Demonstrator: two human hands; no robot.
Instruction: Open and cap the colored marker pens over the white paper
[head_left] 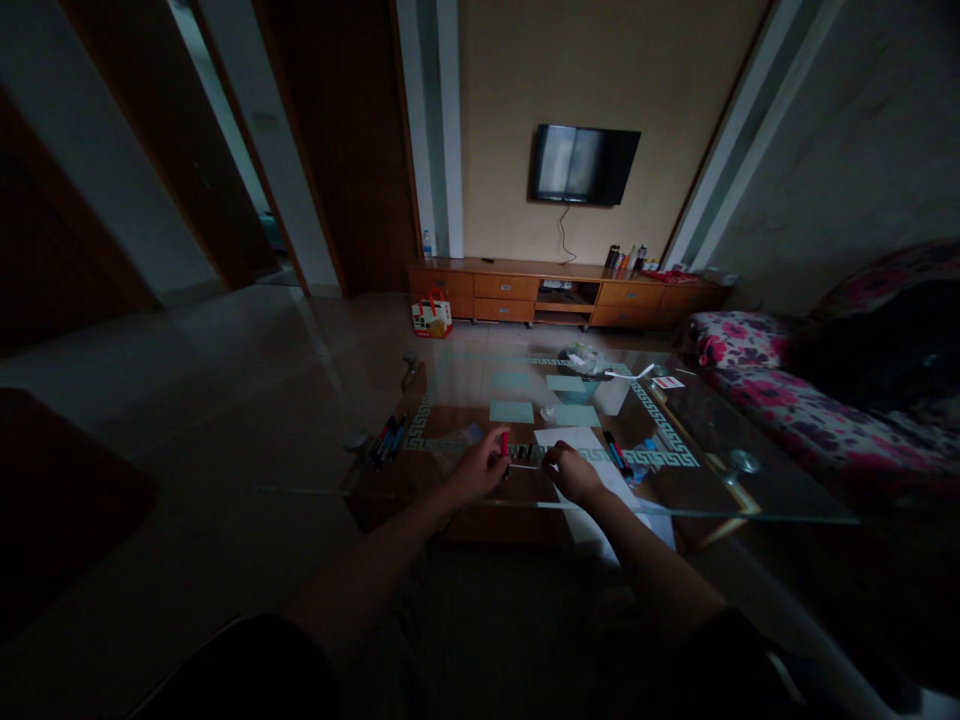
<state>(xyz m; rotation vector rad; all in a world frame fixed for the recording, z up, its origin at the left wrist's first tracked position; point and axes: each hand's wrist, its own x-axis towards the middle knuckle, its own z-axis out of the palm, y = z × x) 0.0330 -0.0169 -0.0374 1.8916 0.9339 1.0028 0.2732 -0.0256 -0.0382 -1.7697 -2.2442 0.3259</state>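
Observation:
My left hand [481, 468] is closed around a red marker [505, 441], held upright above the glass table. A thin pale rod [523, 467] lies level in the gap between my hands; whether either hand touches it is unclear. My right hand [571, 474] is closed, fingertips pinched together and turned toward the left hand. What it grips, if anything, is too small and dark to make out. Several small dark pieces [521, 452] show just beyond the hands. White paper sheets [592, 490] lie under and beside my right hand.
Markers lie in a group [388, 442] at the left of the glass table [465, 490] and another group [619, 455] at the right. Farther back stands a basket [577, 388] with a plastic bag [585, 358]. A floral sofa [795, 415] is at right.

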